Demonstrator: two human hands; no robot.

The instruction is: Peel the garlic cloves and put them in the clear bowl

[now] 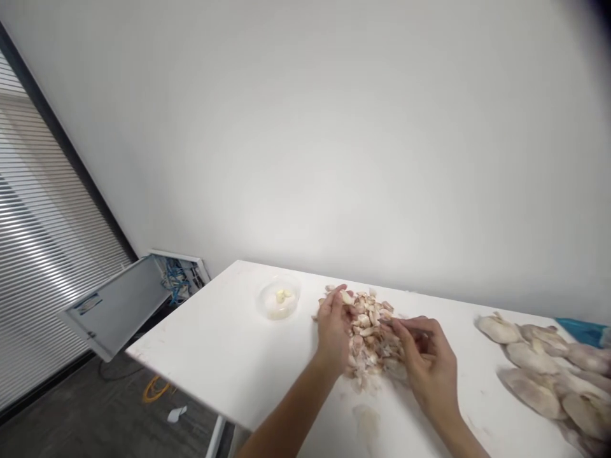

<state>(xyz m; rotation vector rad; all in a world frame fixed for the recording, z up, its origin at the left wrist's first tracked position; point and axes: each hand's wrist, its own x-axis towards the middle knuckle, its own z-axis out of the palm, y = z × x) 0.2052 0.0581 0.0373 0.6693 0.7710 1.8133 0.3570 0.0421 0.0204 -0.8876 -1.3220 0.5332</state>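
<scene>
Two bare hands work over a heap of garlic cloves and papery skins (370,334) on a white counter (214,343). The left grip (334,331) is curled and narrow, its fingers bunched at the heap's far-left edge; the right grip (422,350) is a narrow pinch at the heap's right side, thumb and forefinger close together. Whether either holds a clove, the picture cannot tell. The heap lies between the two hands, touching both. Each clove is likely light and fairly firm, but the dry skins look brittle and apt to flake and scatter, so the plump middle of a clove seems the surest place to take hold, with the fingertips. The left forearm (286,413) and right forearm (461,439) angle in from the bottom of the frame, wrists bent. To the left of the heap sits a round clear tub (279,302) with a few pale cloves inside; to the right lie pale clumps resembling oyster mushrooms (529,369), beside a blue object (580,331) — too cut off to name. Beyond the counter, an open grey panel (114,305) stands before a tangle of blue cables (174,280).
</scene>
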